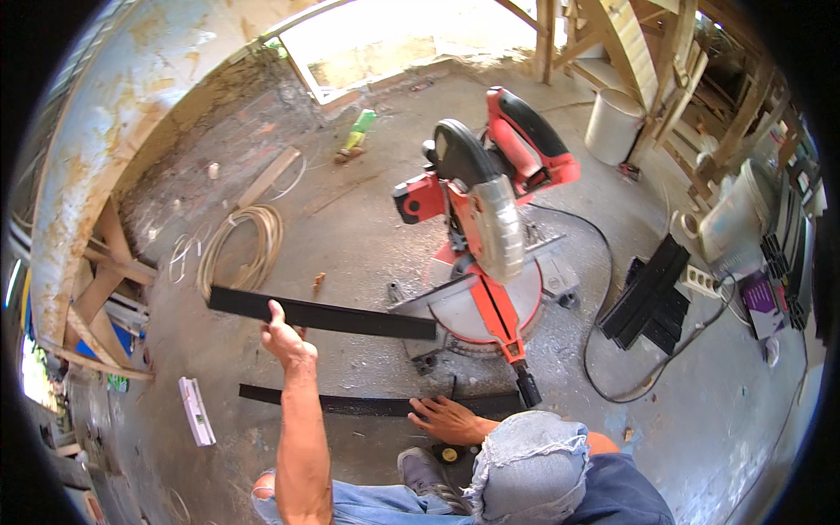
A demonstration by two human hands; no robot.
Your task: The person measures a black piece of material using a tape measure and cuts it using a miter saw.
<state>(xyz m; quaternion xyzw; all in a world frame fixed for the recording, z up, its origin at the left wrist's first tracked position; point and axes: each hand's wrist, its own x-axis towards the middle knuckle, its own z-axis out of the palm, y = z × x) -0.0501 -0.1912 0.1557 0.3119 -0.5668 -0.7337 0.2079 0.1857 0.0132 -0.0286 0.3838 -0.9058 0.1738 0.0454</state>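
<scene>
My left hand (287, 337) is closed around a long flat black strip (367, 322), held up off the floor with its right end by the base of a red and black miter saw (490, 201). The thumb lies over the strip's upper edge. A second long black strip (350, 405) lies on the floor nearer to me. On it rests my right hand (451, 422), fingers spread across the strip; the thumb is hidden. The saw's head is raised above its round table (518, 302), with sawdust scattered around. A small round yellow and black thing (450, 455) sits near my shoe.
Several short black pieces (647, 297) are piled right of the saw, beside its black cable (604, 254) and a white power strip (700, 280). Coiled hose (241, 241) lies at left, a pale bracket-like piece (197, 411) nearer. A white bucket (614, 127) stands behind.
</scene>
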